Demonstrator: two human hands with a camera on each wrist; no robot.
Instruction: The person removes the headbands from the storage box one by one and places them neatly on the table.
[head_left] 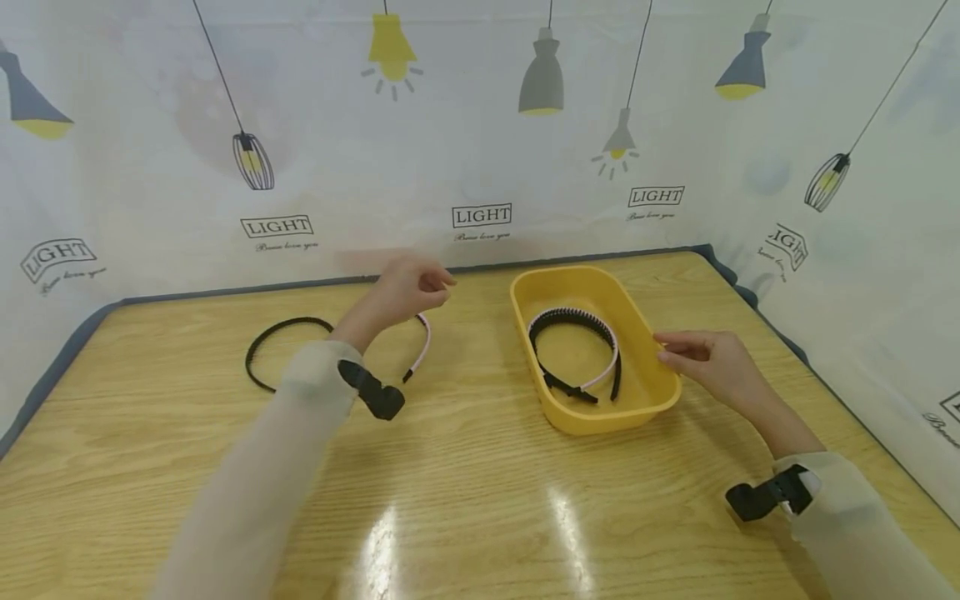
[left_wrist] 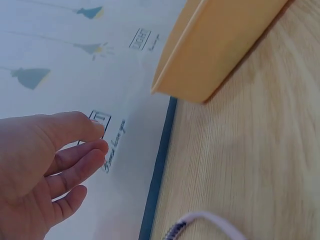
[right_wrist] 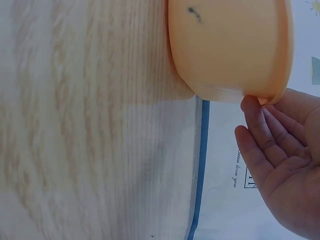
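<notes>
Pale backdrop (head_left: 480, 150) behind the yellow tub (head_left: 647, 367), printed with hanging lamps and the word LIGHT, with dark blue edging (head_left: 300, 289) along its foot. Down now to the wood-grain tabletop (head_left: 465, 467), streaked with glare on the near side of the tub.

And over to the relation worth watching: left grip (head_left: 399, 292) against pink headband (head_left: 429, 336)! Up in the air left of the tub, nothing held, fingers loosely bent, only a narrow gap from thumb to forefinger. Close by, on the tabletop and apart from that grip: pink headband, between black headband (head_left: 298, 320) and tub, well apart from the tub, partly hidden behind the left grip. Visible side of the curve bowed toward the tub, dark tip toward the person. Far nearer to the left grip than to the right!

Across on the tub's right side, right grip (head_left: 712, 367): narrow, fingertips at the rim, seemingly pinching it. Long axis of the tub away from the person, slanted slightly leftward at the far end. Inside the tub, toward its left wall: pink and black headbands (head_left: 573, 316), curves nested, tips toward the person.
</notes>
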